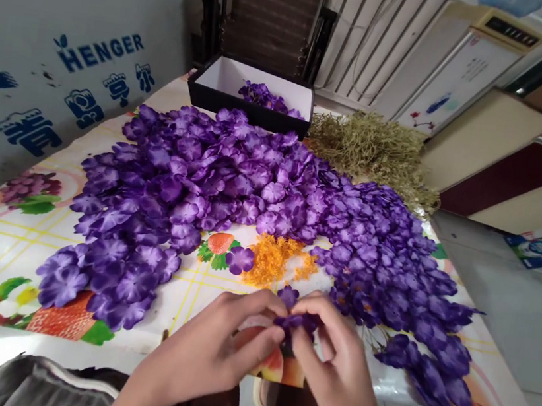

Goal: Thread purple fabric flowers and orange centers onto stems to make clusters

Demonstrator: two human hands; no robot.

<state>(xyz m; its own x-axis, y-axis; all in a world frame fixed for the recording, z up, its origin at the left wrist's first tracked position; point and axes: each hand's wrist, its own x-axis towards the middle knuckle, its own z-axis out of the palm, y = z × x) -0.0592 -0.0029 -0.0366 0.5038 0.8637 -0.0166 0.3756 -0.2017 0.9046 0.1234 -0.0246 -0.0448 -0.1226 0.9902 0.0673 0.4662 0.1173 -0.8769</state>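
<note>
Near the table's front edge my left hand (pixel 238 338) and my right hand (pixel 331 351) meet, fingertips pinched on a purple artificial flower (pixel 296 321). Its petals show between the fingers; its underside is hidden. Just beyond lies a small heap of orange flower centres (pixel 270 261), with a single purple petal piece (pixel 239 261) at its left. Purple petal pieces (pixel 195 173) spread in a broad heap across the table's left and middle. To the right is a denser pile of purple flowers (pixel 385 245), with a few flowers with thin stems (pixel 428 373) by the front corner.
The table has a fruit-printed cloth (pixel 10 248). A black box with white lining (pixel 200 90) holds some purple flowers at the back, beside dry greenish stems (pixel 373 143). A chair (pixel 275 17) stands behind; a large grey-blue panel (pixel 75 17) borders the left.
</note>
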